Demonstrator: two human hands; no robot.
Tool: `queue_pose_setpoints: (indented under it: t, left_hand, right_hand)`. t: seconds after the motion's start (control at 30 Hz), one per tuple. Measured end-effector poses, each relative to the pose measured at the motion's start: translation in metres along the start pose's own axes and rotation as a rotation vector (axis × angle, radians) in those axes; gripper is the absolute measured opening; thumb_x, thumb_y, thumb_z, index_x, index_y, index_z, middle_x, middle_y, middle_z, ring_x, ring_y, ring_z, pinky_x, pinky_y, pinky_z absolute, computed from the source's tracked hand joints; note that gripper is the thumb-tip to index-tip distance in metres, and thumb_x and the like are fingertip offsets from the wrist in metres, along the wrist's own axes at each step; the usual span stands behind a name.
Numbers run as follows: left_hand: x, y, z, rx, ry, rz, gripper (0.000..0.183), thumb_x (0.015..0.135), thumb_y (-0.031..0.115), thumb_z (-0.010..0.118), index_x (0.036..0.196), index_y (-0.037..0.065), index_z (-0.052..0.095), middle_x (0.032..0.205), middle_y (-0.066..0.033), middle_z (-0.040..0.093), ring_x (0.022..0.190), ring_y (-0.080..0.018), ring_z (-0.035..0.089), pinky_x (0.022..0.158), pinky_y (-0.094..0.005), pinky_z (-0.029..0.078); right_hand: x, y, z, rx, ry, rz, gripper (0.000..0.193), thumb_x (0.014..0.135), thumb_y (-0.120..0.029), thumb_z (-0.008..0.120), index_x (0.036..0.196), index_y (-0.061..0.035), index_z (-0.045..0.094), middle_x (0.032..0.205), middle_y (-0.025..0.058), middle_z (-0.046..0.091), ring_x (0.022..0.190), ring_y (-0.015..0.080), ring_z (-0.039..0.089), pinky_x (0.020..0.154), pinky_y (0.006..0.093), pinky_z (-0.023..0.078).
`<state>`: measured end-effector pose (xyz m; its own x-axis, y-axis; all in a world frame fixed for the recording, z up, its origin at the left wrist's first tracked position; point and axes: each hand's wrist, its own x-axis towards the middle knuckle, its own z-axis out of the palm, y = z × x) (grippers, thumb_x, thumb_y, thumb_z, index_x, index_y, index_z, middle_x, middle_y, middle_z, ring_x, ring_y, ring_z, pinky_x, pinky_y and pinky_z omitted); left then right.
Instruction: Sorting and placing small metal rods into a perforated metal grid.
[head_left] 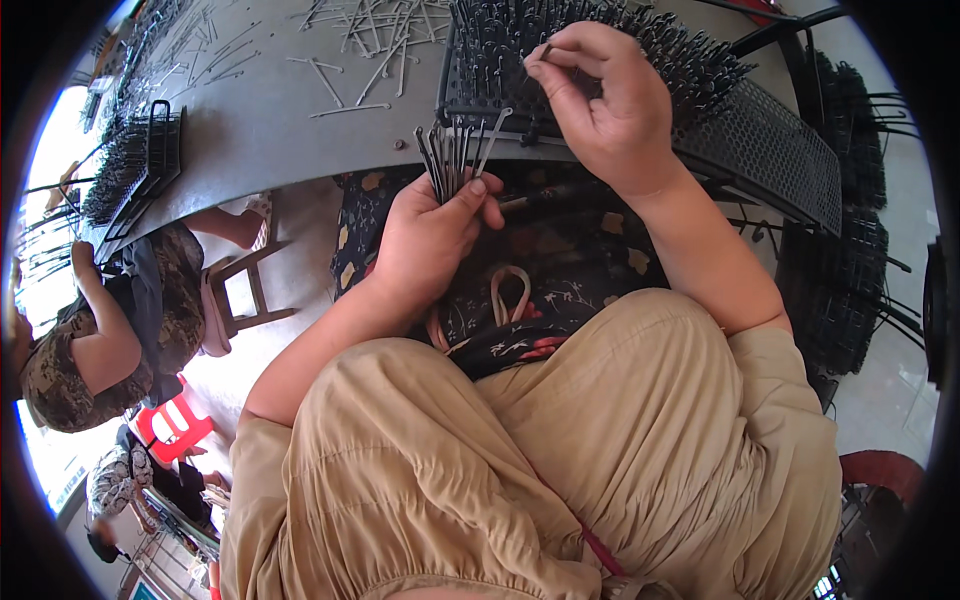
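My left hand (435, 230) is closed round a bundle of thin metal strips (457, 155), some dark and some bare silver, with small looped ends fanning upward. It sits just off the table's near edge, above my lap. My right hand (615, 105) is raised over a black perforated rack (470, 98), its thumb and forefinger pinched together. A small dark bit shows at the fingertips, too little to name. Dense rows of dark hooked metal strips (500, 60) stand upright in the rack, partly hidden behind my right hand.
Loose silver strips (385, 60) lie scattered on the grey metal table (270, 130). Another loaded rack (150, 165) stands at its left end, where a person (100, 350) sits. A bare perforated panel (770, 145) slopes off to the right, near stacked black racks (840, 290).
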<state>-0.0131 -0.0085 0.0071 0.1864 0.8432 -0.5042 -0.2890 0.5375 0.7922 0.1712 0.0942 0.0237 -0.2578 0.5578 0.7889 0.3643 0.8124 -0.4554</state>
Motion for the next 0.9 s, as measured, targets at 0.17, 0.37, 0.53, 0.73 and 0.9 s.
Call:
queue_pose_setpoints:
  t: [0.17, 0.37, 0.53, 0.73, 0.9]
  left_hand:
    - [0.002, 0.000, 0.000, -0.010, 0.005, 0.002, 0.014, 0.099, 0.012, 0.051, 0.101, 0.002, 0.060, 0.073, -0.0015, 0.061, 0.050, -0.0031, 0.040, 0.045, -0.0188, 0.030]
    - [0.002, 0.002, -0.003, -0.060, -0.006, -0.019, 0.014, 0.099, 0.013, 0.052, 0.101, 0.003, 0.060, 0.073, -0.0019, 0.060, 0.048, -0.0032, 0.039, 0.042, -0.0189, 0.028]
    - [0.005, 0.001, -0.005, -0.074, 0.004, -0.016, 0.014, 0.100, 0.014, 0.051, 0.101, 0.003, 0.060, 0.073, -0.0022, 0.060, 0.047, -0.0030, 0.038, 0.042, -0.0188, 0.027]
    - [0.000, 0.003, 0.000, -0.052, -0.054, 0.031, 0.016, 0.100, 0.015, 0.051, 0.104, 0.003, 0.061, 0.075, -0.0020, 0.061, 0.049, -0.0025, 0.039, 0.044, -0.0181, 0.029]
    - [-0.001, 0.001, 0.005, -0.082, -0.191, 0.069, 0.019, 0.100, 0.015, 0.051, 0.109, 0.003, 0.062, 0.078, -0.0023, 0.061, 0.051, -0.0020, 0.038, 0.045, -0.0176, 0.029]
  right_hand:
    - [0.020, -0.011, -0.005, -0.246, -0.095, -0.127, 0.017, 0.074, 0.002, 0.074, 0.088, -0.0049, 0.066, 0.081, 0.0043, 0.068, 0.077, 0.0211, 0.064, 0.068, 0.0295, 0.051]
    - [0.019, -0.012, -0.011, -0.096, -0.154, 0.111, 0.014, 0.074, 0.000, 0.074, 0.084, -0.0064, 0.068, 0.083, 0.0036, 0.069, 0.081, 0.0218, 0.063, 0.074, 0.0311, 0.049]
    - [0.021, -0.013, -0.012, -0.199, -0.224, -0.051, 0.013, 0.072, 0.000, 0.074, 0.082, -0.0062, 0.068, 0.085, 0.0052, 0.069, 0.083, 0.0241, 0.063, 0.078, 0.0322, 0.048]
    - [0.002, -0.038, -0.014, 0.077, -0.230, 0.374, 0.016, 0.080, 0.000, 0.071, 0.095, -0.0028, 0.067, 0.088, 0.0051, 0.069, 0.085, 0.0151, 0.063, 0.078, 0.0263, 0.049]
    - [-0.022, -0.031, -0.010, 0.895, -0.276, 0.964, 0.020, 0.086, 0.001, 0.066, 0.106, -0.0002, 0.065, 0.093, 0.0028, 0.067, 0.082, 0.0065, 0.061, 0.071, 0.0198, 0.049]
